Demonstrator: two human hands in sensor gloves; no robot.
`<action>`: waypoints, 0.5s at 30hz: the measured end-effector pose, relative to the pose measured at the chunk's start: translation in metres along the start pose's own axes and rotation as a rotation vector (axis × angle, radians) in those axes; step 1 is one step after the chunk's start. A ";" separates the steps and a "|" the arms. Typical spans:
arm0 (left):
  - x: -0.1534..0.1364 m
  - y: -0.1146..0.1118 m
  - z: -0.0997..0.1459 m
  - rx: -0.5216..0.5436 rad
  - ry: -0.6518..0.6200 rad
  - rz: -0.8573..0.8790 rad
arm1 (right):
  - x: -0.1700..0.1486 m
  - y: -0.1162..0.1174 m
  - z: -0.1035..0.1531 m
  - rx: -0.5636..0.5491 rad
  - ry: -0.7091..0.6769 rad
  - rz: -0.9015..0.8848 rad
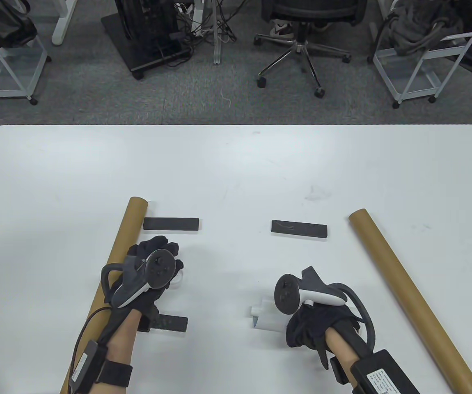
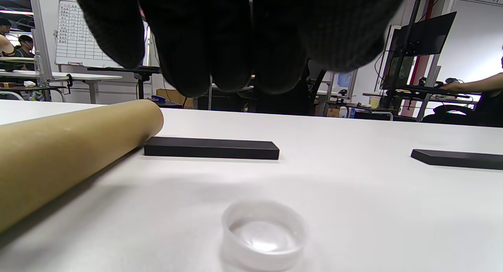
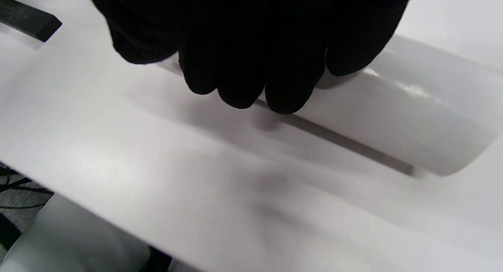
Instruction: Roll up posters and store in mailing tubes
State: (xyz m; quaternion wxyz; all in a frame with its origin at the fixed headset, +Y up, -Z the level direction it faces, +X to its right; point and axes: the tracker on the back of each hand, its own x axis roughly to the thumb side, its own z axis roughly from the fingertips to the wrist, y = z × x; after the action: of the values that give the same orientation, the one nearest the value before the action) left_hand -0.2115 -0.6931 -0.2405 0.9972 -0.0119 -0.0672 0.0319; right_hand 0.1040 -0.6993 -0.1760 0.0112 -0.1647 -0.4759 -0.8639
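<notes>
A rolled white poster [image 1: 265,321] lies on the white table [image 1: 236,172] near the front, and my right hand [image 1: 310,330] grips it from above. In the right wrist view the gloved fingers [image 3: 251,67] curl over the roll [image 3: 397,118]. My left hand [image 1: 159,251] hovers beside the left brown mailing tube [image 1: 131,223]. Its fingers [image 2: 232,48] hang loosely above a clear plastic end cap [image 2: 263,234] without touching it. In the table view the cap [image 1: 179,278] peeks out at that hand's right side. The second brown tube [image 1: 404,287] lies diagonally at the right.
Black flat bars lie on the table: one by the left tube's far end [image 1: 171,223], one in the middle [image 1: 299,228], one under my left forearm [image 1: 172,324]. Beyond the table's far edge are an office chair [image 1: 301,37] and wire carts [image 1: 420,61].
</notes>
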 end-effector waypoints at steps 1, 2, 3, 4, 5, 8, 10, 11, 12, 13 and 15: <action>0.000 0.000 0.000 0.000 0.000 -0.001 | 0.001 0.001 0.000 0.014 -0.015 -0.005; 0.001 0.000 -0.001 -0.003 0.001 -0.008 | 0.003 0.003 0.000 0.014 -0.026 0.000; 0.001 0.000 -0.001 -0.004 0.002 -0.011 | 0.004 0.003 -0.001 0.009 -0.022 0.013; 0.001 0.000 -0.001 -0.003 0.002 -0.013 | 0.005 0.004 -0.002 0.000 -0.007 0.034; 0.001 0.000 -0.001 -0.003 0.003 -0.013 | 0.004 0.004 -0.004 0.002 0.014 0.044; 0.001 0.000 -0.001 -0.003 0.003 -0.011 | 0.001 0.004 -0.006 -0.026 0.077 0.074; 0.001 0.000 0.000 -0.004 0.002 -0.011 | -0.001 0.004 -0.008 -0.089 0.123 0.099; 0.001 0.000 0.000 -0.003 0.001 -0.010 | -0.002 0.004 -0.009 -0.131 0.137 0.116; 0.001 0.000 -0.001 -0.003 0.001 -0.009 | -0.003 0.006 -0.010 -0.160 0.141 0.137; 0.001 -0.001 -0.001 -0.006 0.000 -0.004 | -0.004 0.009 -0.013 -0.197 0.145 0.201; 0.001 -0.001 -0.001 -0.011 -0.001 -0.003 | -0.007 0.015 -0.018 -0.245 0.170 0.296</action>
State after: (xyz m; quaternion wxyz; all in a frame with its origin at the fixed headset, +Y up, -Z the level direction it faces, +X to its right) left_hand -0.2105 -0.6940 -0.2412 0.9971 -0.0173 -0.0679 0.0303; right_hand 0.1081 -0.7231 -0.1748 0.1580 -0.1597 -0.3352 -0.9150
